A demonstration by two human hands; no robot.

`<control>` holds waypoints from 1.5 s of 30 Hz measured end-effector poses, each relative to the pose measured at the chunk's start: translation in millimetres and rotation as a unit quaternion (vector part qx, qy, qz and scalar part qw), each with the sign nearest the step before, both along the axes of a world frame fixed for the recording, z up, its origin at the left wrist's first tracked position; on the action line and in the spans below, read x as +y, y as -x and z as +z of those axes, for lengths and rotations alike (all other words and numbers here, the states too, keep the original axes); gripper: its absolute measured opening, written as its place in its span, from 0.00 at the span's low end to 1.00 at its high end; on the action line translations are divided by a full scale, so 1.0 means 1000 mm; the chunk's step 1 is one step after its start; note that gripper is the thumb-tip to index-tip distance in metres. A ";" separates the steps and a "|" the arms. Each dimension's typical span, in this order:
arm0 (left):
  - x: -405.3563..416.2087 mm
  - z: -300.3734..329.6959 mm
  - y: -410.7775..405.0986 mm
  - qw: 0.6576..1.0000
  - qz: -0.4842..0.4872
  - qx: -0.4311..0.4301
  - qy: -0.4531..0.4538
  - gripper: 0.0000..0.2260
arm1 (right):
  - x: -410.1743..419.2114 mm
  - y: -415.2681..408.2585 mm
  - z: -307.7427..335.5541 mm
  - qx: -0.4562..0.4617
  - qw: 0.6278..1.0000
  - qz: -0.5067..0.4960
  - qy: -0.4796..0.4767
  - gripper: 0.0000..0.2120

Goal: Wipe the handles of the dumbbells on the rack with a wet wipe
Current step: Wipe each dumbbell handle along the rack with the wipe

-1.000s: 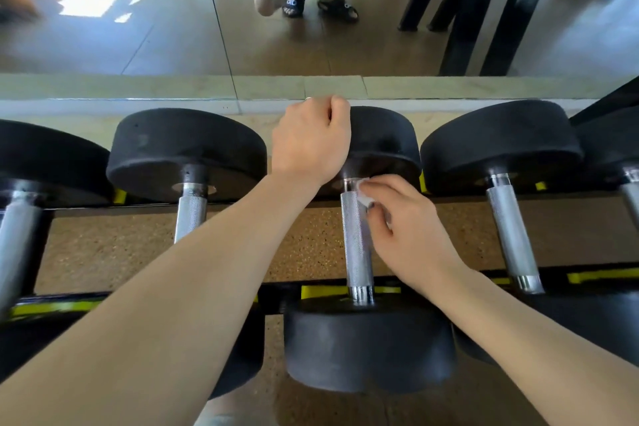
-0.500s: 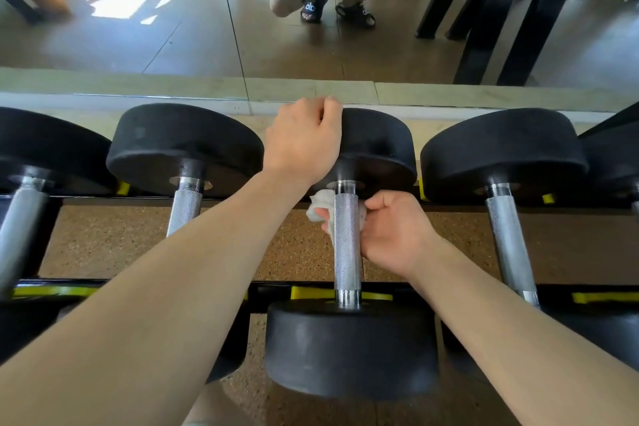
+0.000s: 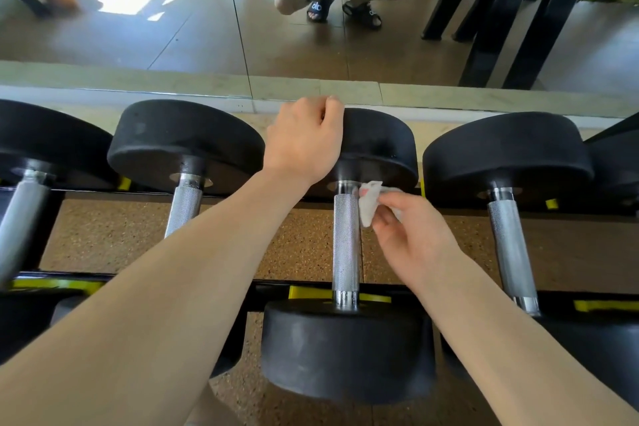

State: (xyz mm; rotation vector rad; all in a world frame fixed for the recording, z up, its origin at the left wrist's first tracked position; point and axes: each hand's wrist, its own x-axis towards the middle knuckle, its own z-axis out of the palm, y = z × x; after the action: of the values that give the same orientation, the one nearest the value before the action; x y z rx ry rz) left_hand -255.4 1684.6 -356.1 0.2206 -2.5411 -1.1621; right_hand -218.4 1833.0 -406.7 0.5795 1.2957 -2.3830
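A black dumbbell lies across the rack in the middle, its knurled silver handle [image 3: 345,245] running toward me between a far head [image 3: 380,149] and a near head [image 3: 345,353]. My left hand [image 3: 304,142] grips the top of the far head. My right hand [image 3: 411,235] pinches a crumpled white wet wipe [image 3: 369,202] just right of the handle's far end, touching or nearly touching the metal.
Neighbouring dumbbells lie parallel, with handles to the left [image 3: 183,207] and right [image 3: 508,245]. The black rack rail [image 3: 605,304] with yellow pads crosses in front. A mirror [image 3: 173,38] behind reflects the floor and sandalled feet. Cork-coloured flooring shows below.
My right hand has let go of the handle and come off to its right side, the wipe now held in the fingertips. My left hand has stayed on the far head.
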 end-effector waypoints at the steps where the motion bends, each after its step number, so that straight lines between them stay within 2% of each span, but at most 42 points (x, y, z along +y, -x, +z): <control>1: 0.000 0.000 -0.001 1.000 0.001 0.001 0.001 0.22 | -0.004 -0.002 0.001 0.022 0.998 0.008 -0.063 0.11; 2: 0.000 0.001 -0.001 1.000 0.002 0.000 0.001 0.22 | -0.008 -0.003 0.002 0.052 0.986 0.023 -0.154 0.09; 4: 0.000 0.002 -0.001 1.000 0.004 -0.001 0.002 0.22 | -0.014 -0.008 0.001 0.114 0.939 0.052 -0.320 0.07; 6: 0.001 0.003 -0.001 1.000 0.004 -0.001 0.003 0.22 | -0.017 -0.014 0.000 0.158 0.898 0.068 -0.405 0.05; 10: 0.001 0.001 -0.001 1.000 0.002 0.001 0.002 0.22 | -0.016 -0.015 0.000 0.208 0.851 0.087 -0.474 0.05; 13: 0.000 -0.001 0.001 1.000 0.004 -0.002 0.002 0.21 | -0.007 -0.019 0.000 0.286 0.784 0.121 -0.538 0.06; 16: 0.000 -0.001 0.000 1.000 0.004 0.000 0.001 0.21 | 0.006 -0.024 0.012 0.372 0.736 0.225 -0.519 0.04; 17: 0.000 -0.001 0.000 1.000 0.004 0.001 0.002 0.21 | 0.008 -0.025 0.016 0.404 0.715 0.258 -0.508 0.07; 20: -0.001 -0.002 0.001 1.000 0.002 0.001 0.003 0.21 | 0.003 -0.020 0.021 0.460 0.623 0.343 -0.532 0.15; 23: -0.002 -0.004 0.003 1.000 0.001 0.003 0.002 0.21 | -0.007 -0.023 0.016 0.476 0.469 0.496 -0.555 0.08; 24: -0.002 -0.005 0.003 1.000 0.001 0.003 0.002 0.21 | -0.003 -0.024 0.013 0.468 0.453 0.529 -0.543 0.08; 27: -0.001 -0.004 0.003 1.000 0.001 -0.001 0.006 0.21 | 0.012 -0.025 0.014 0.390 0.530 0.575 -0.487 0.17; 30: -0.002 -0.003 0.002 1.000 0.000 0.002 0.005 0.21 | 0.023 -0.029 0.018 0.363 0.560 0.587 -0.458 0.25; 35: -0.002 -0.004 0.003 1.000 -0.002 0.006 0.005 0.21 | 0.042 -0.034 0.030 0.320 0.604 0.563 -0.465 0.18; 39: -0.003 -0.006 0.006 1.000 -0.005 0.007 0.004 0.20 | 0.043 -0.031 0.020 0.226 0.608 0.555 -0.521 0.16; 40: -0.003 -0.007 0.006 1.000 -0.005 0.008 0.005 0.20 | 0.040 -0.031 0.015 0.202 0.621 0.551 -0.520 0.13; 43: -0.003 -0.006 0.005 1.000 -0.002 0.005 0.007 0.20 | 0.030 -0.030 0.005 0.114 0.693 0.536 -0.469 0.10; 45: -0.002 -0.005 0.004 1.000 0.001 0.004 0.007 0.21 | 0.027 -0.028 0.003 0.075 0.710 0.534 -0.453 0.11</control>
State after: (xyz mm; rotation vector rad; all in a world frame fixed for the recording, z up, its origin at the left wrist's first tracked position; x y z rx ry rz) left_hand -259.7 1682.4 -360.9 0.2158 -2.5407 -1.1423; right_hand -190.6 1859.9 -403.8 -0.1983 2.0539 -0.7648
